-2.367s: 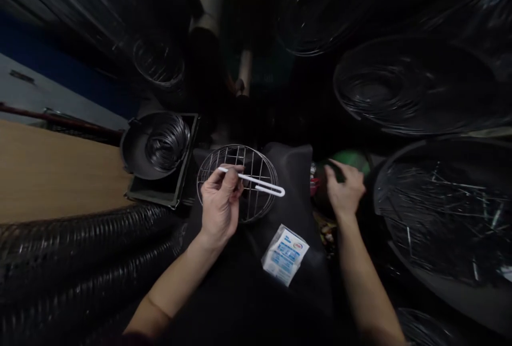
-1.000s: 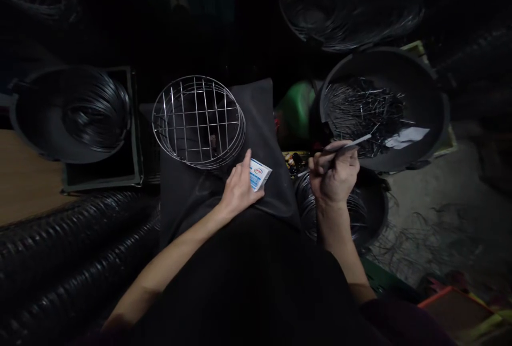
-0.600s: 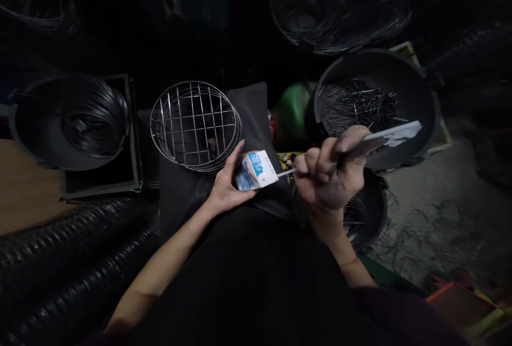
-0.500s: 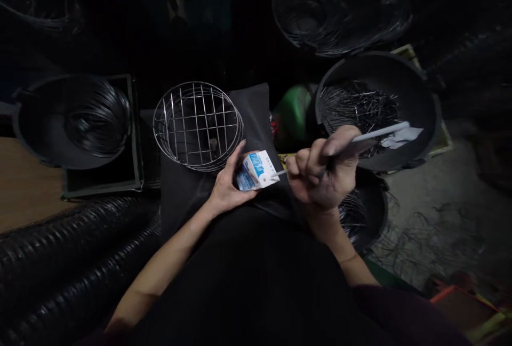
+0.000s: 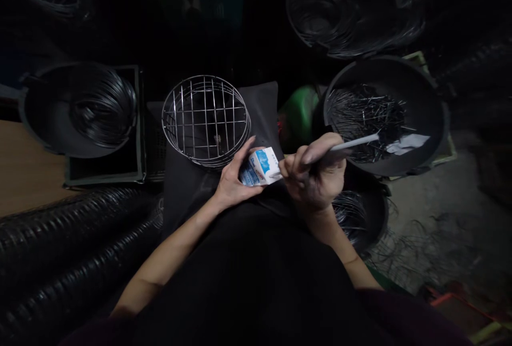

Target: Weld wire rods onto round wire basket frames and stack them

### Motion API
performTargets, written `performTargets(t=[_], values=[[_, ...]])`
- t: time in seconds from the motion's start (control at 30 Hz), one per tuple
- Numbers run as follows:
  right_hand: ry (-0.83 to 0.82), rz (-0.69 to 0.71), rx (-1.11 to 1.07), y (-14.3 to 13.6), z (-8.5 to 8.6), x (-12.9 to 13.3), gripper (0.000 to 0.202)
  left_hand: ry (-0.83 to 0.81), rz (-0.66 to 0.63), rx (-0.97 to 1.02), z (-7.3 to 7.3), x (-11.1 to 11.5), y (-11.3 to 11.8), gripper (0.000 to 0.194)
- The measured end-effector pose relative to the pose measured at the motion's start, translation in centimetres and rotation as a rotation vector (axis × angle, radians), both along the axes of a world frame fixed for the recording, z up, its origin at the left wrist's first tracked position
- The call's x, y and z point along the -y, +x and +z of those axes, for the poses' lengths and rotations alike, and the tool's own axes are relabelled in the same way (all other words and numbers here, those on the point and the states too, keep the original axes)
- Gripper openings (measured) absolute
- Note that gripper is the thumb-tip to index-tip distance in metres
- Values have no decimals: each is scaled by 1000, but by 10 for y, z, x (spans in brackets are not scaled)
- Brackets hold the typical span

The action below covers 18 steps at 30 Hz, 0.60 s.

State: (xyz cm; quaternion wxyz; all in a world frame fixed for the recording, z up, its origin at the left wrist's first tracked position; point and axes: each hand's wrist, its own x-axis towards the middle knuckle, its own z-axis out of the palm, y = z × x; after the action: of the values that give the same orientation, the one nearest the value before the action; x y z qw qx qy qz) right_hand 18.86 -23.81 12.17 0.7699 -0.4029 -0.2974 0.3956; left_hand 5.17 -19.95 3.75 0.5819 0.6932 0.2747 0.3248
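A small blue-and-white drink carton (image 5: 260,166) sits in my left hand (image 5: 233,185), with the thumb on its near side and fingers on its far side. My right hand (image 5: 318,173) is closed around a white drinking straw (image 5: 356,142), close against the carton's right end. One end of the straw sticks out to the upper right of the fist; its other end, toward the carton's top, is mostly hidden by the fingers. Just beyond my left hand, a round wire basket (image 5: 206,120) rests on a dark sheet (image 5: 262,103), its grid facing up.
To the right, a black tub (image 5: 434,122) holds short metal wires and a crumpled white scrap (image 5: 408,144). At left, wire coils (image 5: 106,109) lie in another tub above a crate (image 5: 106,173). Rolls of black mesh (image 5: 72,234) fill the lower left. A green object (image 5: 299,110) stands beside the right tub.
My right hand and the straw have moved left, nearer the carton, so the straw's outer end reaches less far over the tub. The whole view has shifted slightly.
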Motion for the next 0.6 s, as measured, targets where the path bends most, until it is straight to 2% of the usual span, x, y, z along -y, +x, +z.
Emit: performTargets(t=[0.13,0.23,0.37,0.47,0.57,0.6], values=[[-49,166,118,-2,-18,10,36,-8,53,8,2,2,0,97],[-12,258,317,0,-18,14,33,37,62,-15,6,4,-2,93],[130,341,624,4,10,18,20,91,51,124,16,7,-5,74],[-18,353,736,0,40,31,6,178,72,241,33,9,-5,68],[-205,237,843,-15,65,51,20,246,124,292,53,13,-7,68],[-221,190,877,-21,71,57,25,204,158,279,59,16,-8,67]])
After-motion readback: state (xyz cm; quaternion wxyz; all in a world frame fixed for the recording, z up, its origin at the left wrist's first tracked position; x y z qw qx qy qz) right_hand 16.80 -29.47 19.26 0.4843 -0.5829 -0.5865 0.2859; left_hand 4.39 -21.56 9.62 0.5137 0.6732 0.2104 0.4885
